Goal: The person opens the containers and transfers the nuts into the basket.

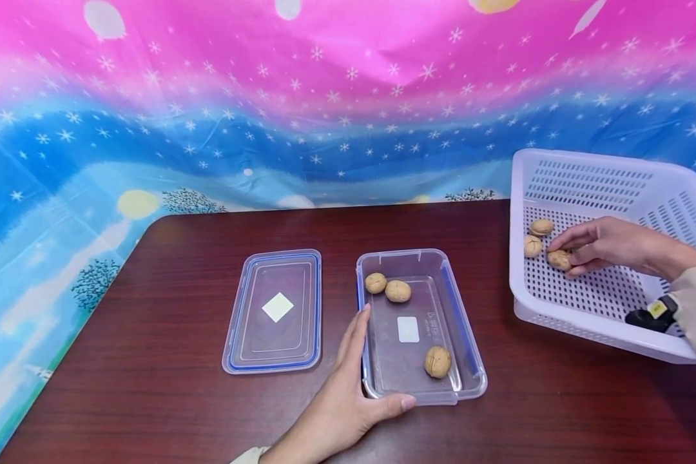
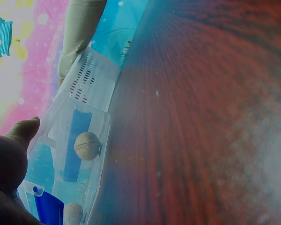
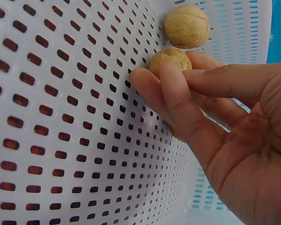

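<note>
At the right, my right hand (image 1: 617, 245) reaches into a white perforated basket (image 1: 580, 332). Its thumb and fingers pinch a walnut (image 3: 170, 60) low over the basket floor. Two other walnuts, one of them a pale walnut (image 1: 532, 246), lie just left of those fingertips. My left hand (image 1: 339, 403) rests against a clear plastic container (image 1: 470, 386), fingers straight along its left side and thumb along the near rim. Inside the container are three walnuts: a pair at the far left and one walnut (image 1: 437, 362) near the front right.
A clear lid (image 1: 272, 274) with a blue seal and a pale square sticker lies left of the container on the dark wooden table (image 1: 168, 322). Behind the table hangs a colourful snowflake-printed cloth (image 1: 325, 129). A black wrist device (image 1: 652, 316) sits under the right wrist.
</note>
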Tool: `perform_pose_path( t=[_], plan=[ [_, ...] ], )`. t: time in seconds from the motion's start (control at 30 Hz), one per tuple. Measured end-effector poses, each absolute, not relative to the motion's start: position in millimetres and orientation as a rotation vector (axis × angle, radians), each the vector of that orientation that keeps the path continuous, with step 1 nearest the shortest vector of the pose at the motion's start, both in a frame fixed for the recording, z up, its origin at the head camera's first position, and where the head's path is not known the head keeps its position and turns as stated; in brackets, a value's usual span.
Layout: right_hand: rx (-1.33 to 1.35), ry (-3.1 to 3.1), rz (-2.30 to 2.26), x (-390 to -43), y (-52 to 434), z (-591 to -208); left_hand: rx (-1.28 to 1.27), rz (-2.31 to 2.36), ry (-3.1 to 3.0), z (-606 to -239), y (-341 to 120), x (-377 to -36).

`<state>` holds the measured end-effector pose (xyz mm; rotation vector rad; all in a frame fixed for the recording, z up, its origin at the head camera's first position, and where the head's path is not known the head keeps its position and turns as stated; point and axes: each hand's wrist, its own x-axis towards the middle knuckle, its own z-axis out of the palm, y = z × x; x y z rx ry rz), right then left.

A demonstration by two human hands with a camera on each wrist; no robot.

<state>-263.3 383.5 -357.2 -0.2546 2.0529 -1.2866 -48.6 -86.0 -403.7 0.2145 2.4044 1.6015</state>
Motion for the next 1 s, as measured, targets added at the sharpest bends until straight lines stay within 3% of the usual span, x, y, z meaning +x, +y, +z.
perform_pose_path(
  t=[1.0],
  plan=[
    [-0.122,2.488,-1.119,-251,372,-332,0.219,1.599,2.398,-402,-87,-48]
  ],
)
